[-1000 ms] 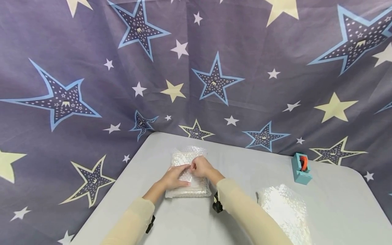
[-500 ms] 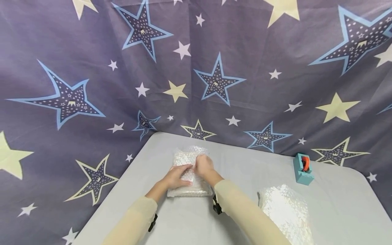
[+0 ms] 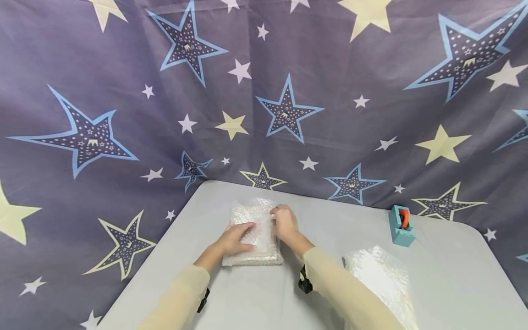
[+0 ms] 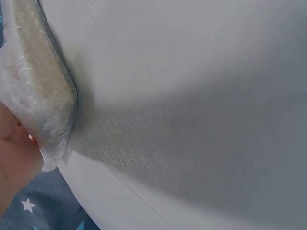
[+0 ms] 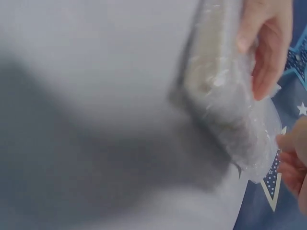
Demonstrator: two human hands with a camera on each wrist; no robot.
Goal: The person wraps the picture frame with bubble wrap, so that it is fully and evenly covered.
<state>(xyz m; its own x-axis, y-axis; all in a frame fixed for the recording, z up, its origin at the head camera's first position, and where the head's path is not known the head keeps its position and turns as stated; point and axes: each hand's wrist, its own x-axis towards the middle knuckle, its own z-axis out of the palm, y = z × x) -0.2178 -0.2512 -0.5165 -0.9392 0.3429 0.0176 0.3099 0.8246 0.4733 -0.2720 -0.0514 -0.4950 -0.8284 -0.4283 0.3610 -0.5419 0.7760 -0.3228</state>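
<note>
A flat package in clear bubble wrap (image 3: 261,243) lies near the table's far left end; what it encloses is hard to make out. My left hand (image 3: 234,239) rests on its left part, thumb and fingers spread across the top. At the package's upper right edge is my right hand (image 3: 285,224), with bent fingers. In the right wrist view, that hand's fingertips (image 5: 283,140) meet the wrap's thin outer edge; whether they pinch it cannot be made out. The left wrist view catches the package's wrapped side (image 4: 45,79) and part of the left hand (image 4: 17,153).
A teal tape dispenser (image 3: 402,229) with an orange-red core stands at the back right. Another bubble wrap piece (image 3: 377,275) lies at the front right, partly behind my right sleeve. Behind the table (image 3: 326,220) hangs a star-patterned cloth (image 3: 330,59).
My right hand has shifted right from the package's middle to its upper right edge, and its fingers have loosened from a tighter curl. My left hand stays put.
</note>
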